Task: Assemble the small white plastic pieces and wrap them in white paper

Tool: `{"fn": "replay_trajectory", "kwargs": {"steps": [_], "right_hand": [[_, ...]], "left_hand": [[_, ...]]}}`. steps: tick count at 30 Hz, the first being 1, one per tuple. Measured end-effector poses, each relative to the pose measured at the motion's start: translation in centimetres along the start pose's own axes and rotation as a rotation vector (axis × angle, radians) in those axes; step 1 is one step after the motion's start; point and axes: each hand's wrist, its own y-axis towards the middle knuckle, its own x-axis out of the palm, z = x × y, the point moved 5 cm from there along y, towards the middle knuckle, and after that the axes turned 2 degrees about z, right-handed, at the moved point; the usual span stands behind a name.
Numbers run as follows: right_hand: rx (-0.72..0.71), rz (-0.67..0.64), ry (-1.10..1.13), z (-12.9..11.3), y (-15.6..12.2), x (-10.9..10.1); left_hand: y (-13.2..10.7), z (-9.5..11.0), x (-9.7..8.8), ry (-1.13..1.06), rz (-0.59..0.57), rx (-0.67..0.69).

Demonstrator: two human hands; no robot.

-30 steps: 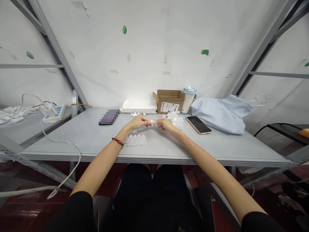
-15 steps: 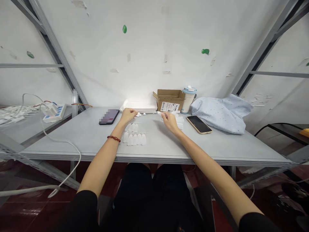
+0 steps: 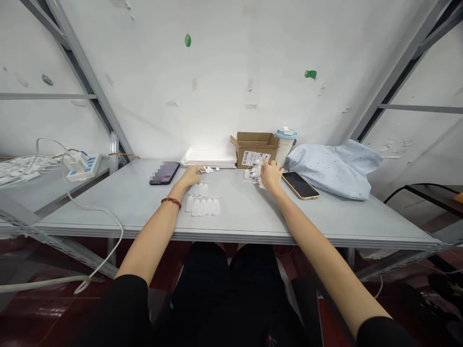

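My left hand [image 3: 191,174] reaches forward over the grey table [image 3: 126,202], its fingertips by a few small white pieces [image 3: 209,169] near a white tray [image 3: 210,158]; its fingers look curled. A row of white tags [image 3: 202,206] with strings lies beside that forearm. My right hand [image 3: 270,175] rests on a pile of white tags [image 3: 253,172] in front of the cardboard box [image 3: 254,149], fingers bent over them.
A dark phone [image 3: 165,172] lies at the left, another phone [image 3: 300,185] at the right beside a pale blue cloth [image 3: 334,166]. A lidded cup [image 3: 284,146] stands by the box. A power strip [image 3: 82,166] and cable sit at the far left.
Both hands were together at the table's middle holding a white tag. They have parted: the left went forward to the small white pieces, the right went right to the tag pile.
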Motion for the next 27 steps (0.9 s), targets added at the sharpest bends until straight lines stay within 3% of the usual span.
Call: {"fn": "replay_trajectory", "kwargs": {"steps": [4,7,11,13,16,20,23,27], "right_hand": [[0.033,-0.050,0.110,0.4,0.1,0.3],[0.039,0.017,0.214,0.2,0.1,-0.6],[-0.060,0.094,0.419,-1.4,-0.5,-2.1],[-0.148,-0.078,0.626,-3.0,-1.3,-1.9],[-0.354,-0.569,0.891,-6.5,-4.1,-1.1],[-0.616,-0.956,0.941,-9.6,-7.9,-1.6],[-0.710,-1.077,0.907,-10.3,-9.2,-1.9],[-0.833,-1.122,0.849,-10.6,-9.7,-1.7]], "left_hand": [[0.0,-0.2,0.0,0.041,-0.002,-0.028],[-0.1,-0.4,-0.1,0.071,-0.014,-0.094],[-0.5,0.0,-0.4,0.032,-0.016,-0.135],[-0.7,0.2,-0.6,-0.002,-0.009,-0.154],[-1.0,0.6,-0.8,-0.066,0.001,-0.200],[-1.4,1.5,-0.9,-0.267,0.042,-0.225],[-1.6,2.2,-0.7,-0.428,0.046,-0.238],[-1.9,2.9,-0.5,-0.544,0.024,-0.268]]}}
